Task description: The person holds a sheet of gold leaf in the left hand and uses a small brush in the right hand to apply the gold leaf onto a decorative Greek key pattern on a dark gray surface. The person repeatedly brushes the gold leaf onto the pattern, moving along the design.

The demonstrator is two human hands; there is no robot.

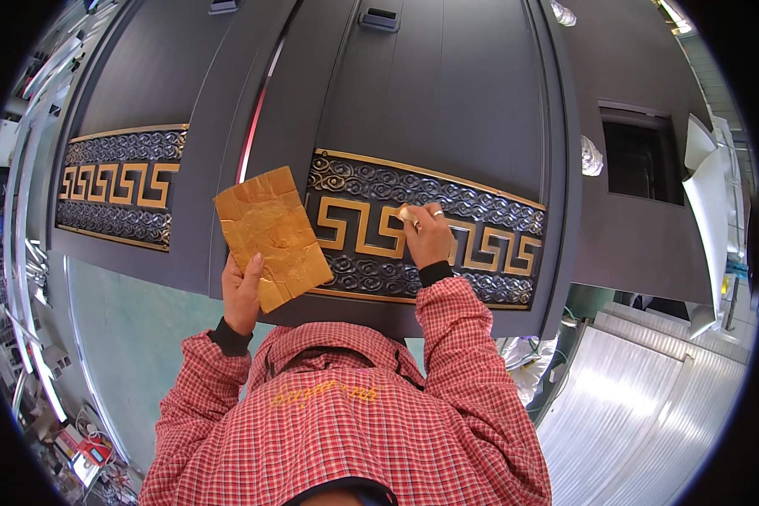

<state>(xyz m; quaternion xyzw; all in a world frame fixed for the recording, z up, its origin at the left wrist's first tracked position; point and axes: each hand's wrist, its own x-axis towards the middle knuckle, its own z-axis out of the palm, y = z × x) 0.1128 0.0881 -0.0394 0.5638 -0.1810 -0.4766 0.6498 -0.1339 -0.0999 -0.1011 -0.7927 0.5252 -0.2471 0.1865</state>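
Note:
My left hand (pixel 242 297) grips the lower edge of a creased, gold-coated piece of cardboard (pixel 271 232), thumb on its face. The cardboard is tilted over the left end of an ornamental panel (pixel 358 226) on a dark grey door (pixel 472 93). This panel has a raised gold key pattern between two dark scrollwork bands with gold borders. My right hand (pixel 430 238) is closed around a small pale wad (pixel 406 214) at the middle of the key pattern. Its fingers hide part of the wad, so I cannot tell what it is made of.
A second dark door (pixel 135 93) with a matching gold-patterned panel (pixel 118 184) lies to the left. At the right is another dark board (pixel 649 228) with a rectangular opening. Ribbed translucent sheeting (pixel 616 396) lies at the lower right. A green floor (pixel 135 320) shows at the lower left.

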